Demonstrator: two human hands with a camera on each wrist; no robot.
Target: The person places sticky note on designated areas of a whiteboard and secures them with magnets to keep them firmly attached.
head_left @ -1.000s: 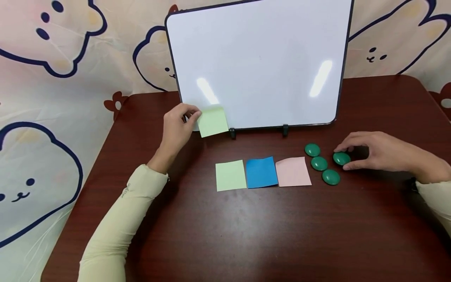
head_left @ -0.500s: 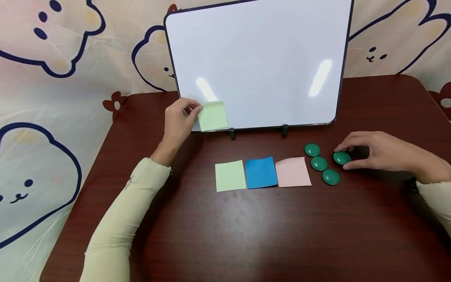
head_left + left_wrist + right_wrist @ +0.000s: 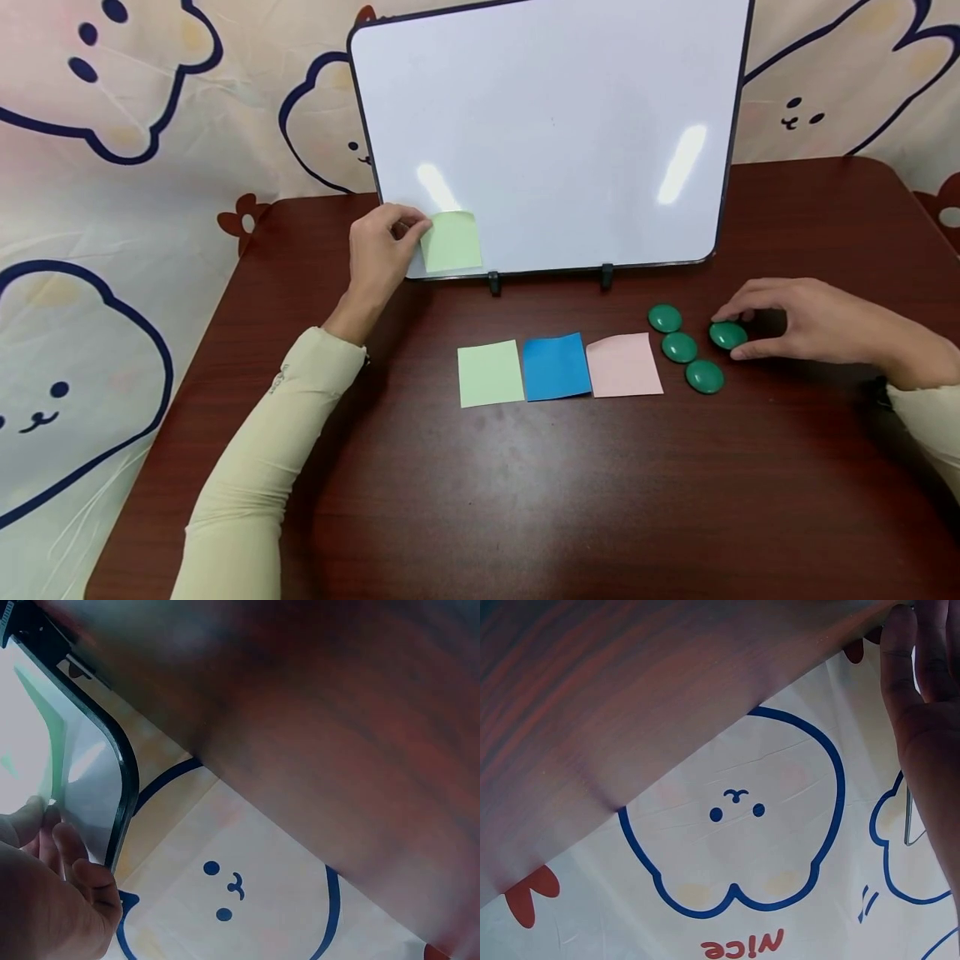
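Across the middle of the tabletop (image 3: 555, 500), running roughly along its near edge, I have three square notes side by side: a pale green note (image 3: 491, 374), a blue note (image 3: 557, 367) and a pink note (image 3: 625, 366). Past the pink one, towards the right edge, three green discs lie close together: a front disc (image 3: 705, 377), a middle disc (image 3: 679, 347) and a rear disc (image 3: 664, 318). Just beside them my right hand (image 3: 810, 321) has thumb and fingers curved round a fourth disc (image 3: 728, 336), low at the tabletop; the right wrist view shows me no disc, so I can't judge how firm that hold is. Farther back, at the lower left corner of the whiteboard (image 3: 555, 133), my left hand (image 3: 378, 250) pinches the upper left of a second green note (image 3: 453, 242). It looks flat to the board, just above the bottom frame; I can't tell whether it has stuck. I'd call this early: one note placed but not released, three on the tabletop, none of the discs on the board.
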